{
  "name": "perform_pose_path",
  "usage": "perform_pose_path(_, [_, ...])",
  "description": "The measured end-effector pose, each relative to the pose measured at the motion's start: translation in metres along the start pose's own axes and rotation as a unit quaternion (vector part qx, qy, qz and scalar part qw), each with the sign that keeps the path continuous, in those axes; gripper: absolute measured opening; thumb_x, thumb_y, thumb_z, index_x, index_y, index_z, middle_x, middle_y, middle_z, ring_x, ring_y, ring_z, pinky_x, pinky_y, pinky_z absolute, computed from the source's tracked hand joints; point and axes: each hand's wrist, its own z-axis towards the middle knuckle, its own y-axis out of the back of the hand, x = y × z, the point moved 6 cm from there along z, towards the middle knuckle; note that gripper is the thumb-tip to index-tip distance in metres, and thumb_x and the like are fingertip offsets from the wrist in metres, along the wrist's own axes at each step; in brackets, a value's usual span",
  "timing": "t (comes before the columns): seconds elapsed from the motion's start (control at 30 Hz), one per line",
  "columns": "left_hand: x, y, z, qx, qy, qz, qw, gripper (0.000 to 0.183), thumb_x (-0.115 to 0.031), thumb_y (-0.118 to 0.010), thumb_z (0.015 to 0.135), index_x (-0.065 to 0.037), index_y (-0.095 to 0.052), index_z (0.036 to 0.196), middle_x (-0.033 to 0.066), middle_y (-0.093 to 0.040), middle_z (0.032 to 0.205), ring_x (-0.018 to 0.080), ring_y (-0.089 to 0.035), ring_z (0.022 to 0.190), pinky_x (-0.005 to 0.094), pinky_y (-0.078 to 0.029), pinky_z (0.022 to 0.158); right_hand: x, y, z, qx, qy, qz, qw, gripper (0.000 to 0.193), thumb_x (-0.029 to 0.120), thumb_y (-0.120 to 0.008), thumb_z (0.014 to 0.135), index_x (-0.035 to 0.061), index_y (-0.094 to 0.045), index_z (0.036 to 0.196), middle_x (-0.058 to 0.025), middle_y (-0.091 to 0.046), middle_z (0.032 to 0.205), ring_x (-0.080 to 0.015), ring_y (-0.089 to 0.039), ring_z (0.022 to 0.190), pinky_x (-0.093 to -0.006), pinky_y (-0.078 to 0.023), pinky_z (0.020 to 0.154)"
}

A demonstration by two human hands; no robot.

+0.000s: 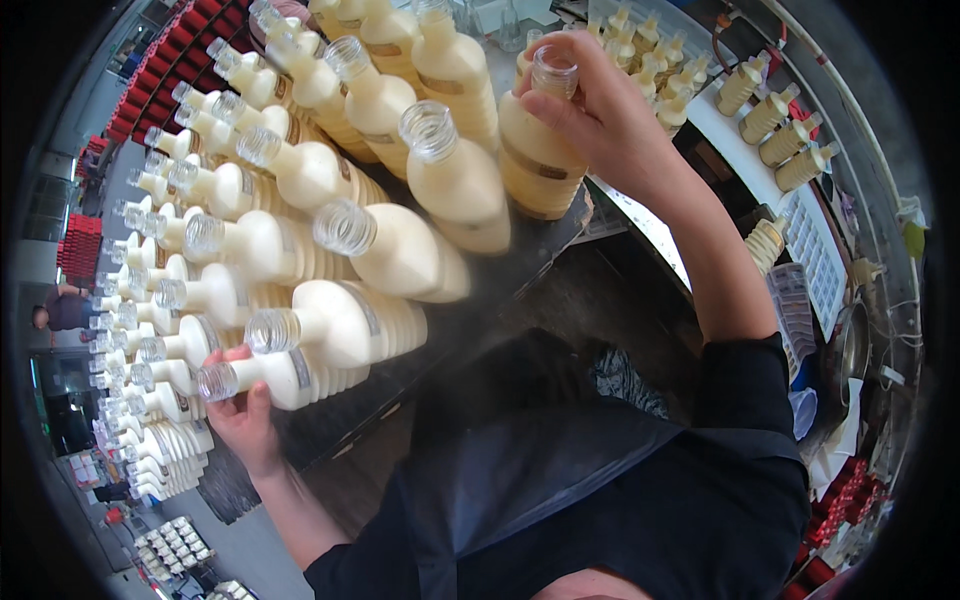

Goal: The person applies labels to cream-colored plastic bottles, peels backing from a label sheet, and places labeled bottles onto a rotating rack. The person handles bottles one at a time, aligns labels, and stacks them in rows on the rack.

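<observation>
My left hand (247,425) has its fingers wrapped round the neck of a clear bottle (280,380) filled with a creamy liquid, at the near left corner of a dense group. My right hand (605,115) grips another cream-filled bottle (540,150) by its shoulder, just under the open threaded neck, at the group's right end. Both bottles have ribbed lower sides and small dark labels. Many similar uncapped bottles (400,245) stand close together between and beyond my hands.
A dark table edge (360,410) runs in front of the bottles. To the right, more filled bottles (800,165) stand on a white surface beside a white gridded tray (815,255). Red crates (165,75) stack at the far left. Another person (65,308) is in the left distance.
</observation>
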Motion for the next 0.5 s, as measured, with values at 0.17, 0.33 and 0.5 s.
perform_pose_path(0.17, [-0.002, -0.004, 0.0, -0.014, 0.016, 0.002, 1.0, 0.062, -0.006, -0.074, 0.091, 0.002, -0.044, 0.144, 0.0145, -0.061, 0.131, 0.0223, -0.059, 0.12, 0.0379, -0.045, 0.107, 0.052, 0.013, -0.001, -0.194, 0.124, -0.093, 0.969, 0.061, 0.026, -0.074, 0.088, 0.0028, -0.049, 0.138, -0.0207, -0.063, 0.126, -0.0334, -0.064, 0.116, -0.0423, -0.052, 0.099])
perform_pose_path(0.33, [-0.007, -0.008, 0.003, -0.003, 0.017, 0.004, 1.0, 0.057, 0.001, -0.069, 0.092, 0.001, -0.045, 0.144, 0.0138, -0.063, 0.13, 0.0202, -0.059, 0.119, 0.0353, -0.046, 0.105, 0.089, -0.041, 0.004, -0.11, 0.155, -0.016, 0.982, 0.063, 0.026, -0.077, 0.091, 0.0025, -0.045, 0.139, -0.0161, -0.064, 0.123, -0.0258, -0.064, 0.115, -0.0363, -0.053, 0.092])
perform_pose_path(0.5, [-0.011, -0.011, 0.005, 0.015, -0.003, -0.004, 1.0, 0.056, 0.002, -0.07, 0.093, 0.002, -0.046, 0.144, 0.0134, -0.063, 0.129, 0.021, -0.059, 0.12, 0.0361, -0.046, 0.106, 0.063, -0.069, 0.013, 0.019, -0.015, 0.028, 0.999, 0.034, 0.013, -0.072, 0.095, 0.0022, -0.052, 0.121, -0.0049, -0.064, 0.104, -0.0117, -0.06, 0.098, -0.0291, -0.052, 0.081])
